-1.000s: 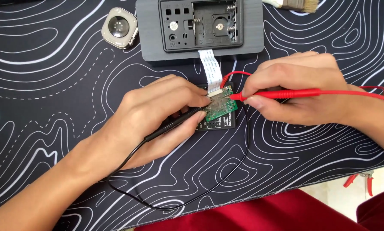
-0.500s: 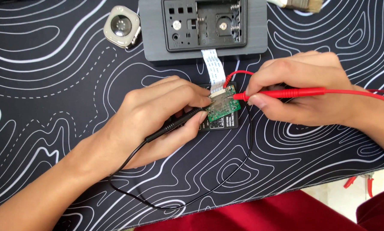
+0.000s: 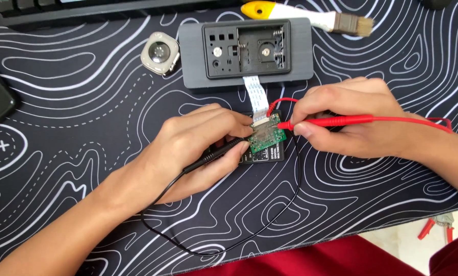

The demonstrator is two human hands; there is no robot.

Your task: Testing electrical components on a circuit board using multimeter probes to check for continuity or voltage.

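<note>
The circuit board (image 3: 267, 135) is small, green and roughly square, with metal contacts on its upper face. It lies on a flat black module (image 3: 264, 153) near the middle of the mat (image 3: 86, 76). A white ribbon cable (image 3: 255, 97) runs from the board's upper edge to the grey housing (image 3: 247, 51) above it.

The left hand (image 3: 198, 143) grasps the black probe (image 3: 216, 153) between thumb and fingers, its tip at the board's left edge. The right hand (image 3: 351, 122) pinches the red probe (image 3: 331, 121), its tip touching the board's right edge. A black lead (image 3: 270, 225) loops toward the mat's near edge.

A square watch case (image 3: 160, 52) lies left of the housing, and a brush (image 3: 310, 18) above it.
</note>
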